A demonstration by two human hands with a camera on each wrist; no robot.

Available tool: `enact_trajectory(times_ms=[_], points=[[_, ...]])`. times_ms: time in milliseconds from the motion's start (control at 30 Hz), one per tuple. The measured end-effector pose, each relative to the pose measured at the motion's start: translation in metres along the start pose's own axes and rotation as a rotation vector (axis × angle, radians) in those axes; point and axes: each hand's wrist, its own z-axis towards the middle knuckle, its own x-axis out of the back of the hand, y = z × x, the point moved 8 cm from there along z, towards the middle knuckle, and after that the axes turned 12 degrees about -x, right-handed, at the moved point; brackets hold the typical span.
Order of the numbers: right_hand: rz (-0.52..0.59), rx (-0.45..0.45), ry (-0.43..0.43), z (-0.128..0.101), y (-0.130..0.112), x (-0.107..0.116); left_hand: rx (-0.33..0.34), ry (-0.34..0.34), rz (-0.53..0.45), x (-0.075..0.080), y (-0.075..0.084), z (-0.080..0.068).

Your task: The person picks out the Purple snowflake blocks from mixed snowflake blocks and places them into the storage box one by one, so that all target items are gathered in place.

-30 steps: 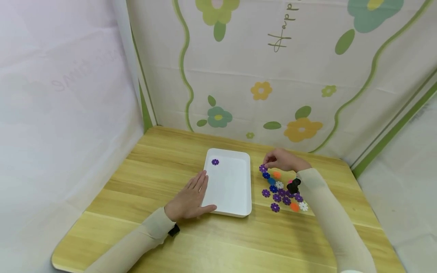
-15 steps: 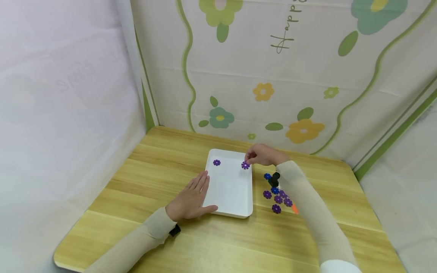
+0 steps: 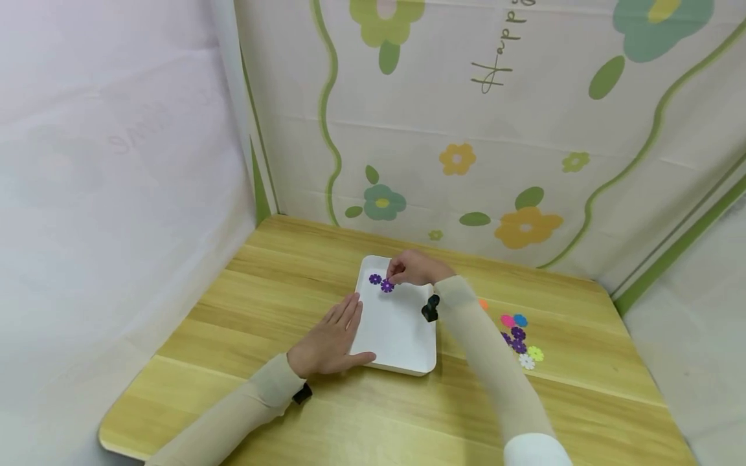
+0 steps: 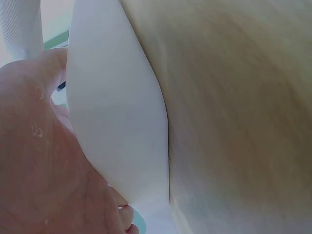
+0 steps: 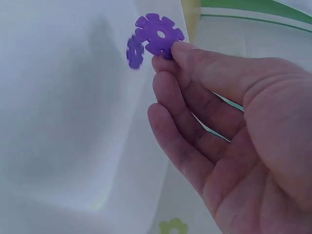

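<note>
Between thumb and index finger my right hand (image 3: 418, 267) pinches a purple snowflake disc (image 5: 159, 35) by its notched edge, above the far part of the white tray (image 3: 393, 336). Just left of it a second purple disc (image 3: 375, 279) lies in the tray. My left hand (image 3: 326, 340) rests against the tray's left side, fingers straight and thumb spread along the near corner. In the left wrist view the tray's outer wall (image 4: 117, 107) stands beside the palm.
Right of the tray, partly behind the right forearm (image 3: 489, 356), several loose discs lie on the wooden table (image 3: 280, 278): purple, blue, a pink disc (image 3: 508, 320), a white disc (image 3: 526, 361) and a yellow disc (image 3: 535, 353). A printed cloth (image 3: 408, 129) hangs behind the table.
My right hand has carried the purple disc left from the loose pile, over the tray's right rim, to beside the disc inside. My left hand has stayed on the tray.
</note>
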Motion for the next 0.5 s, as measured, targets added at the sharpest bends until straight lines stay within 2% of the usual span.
enact_trajectory(times_ms=[400,500], points=[[0.139,-0.05,0.065,0.024,0.004,-0.027,0.005,-0.009,0.009,-0.001,0.0,0.001],[0.156,-0.096,0.08,0.026,0.009,-0.031,0.004,-0.006,0.018,-0.001,0.0,0.002]])
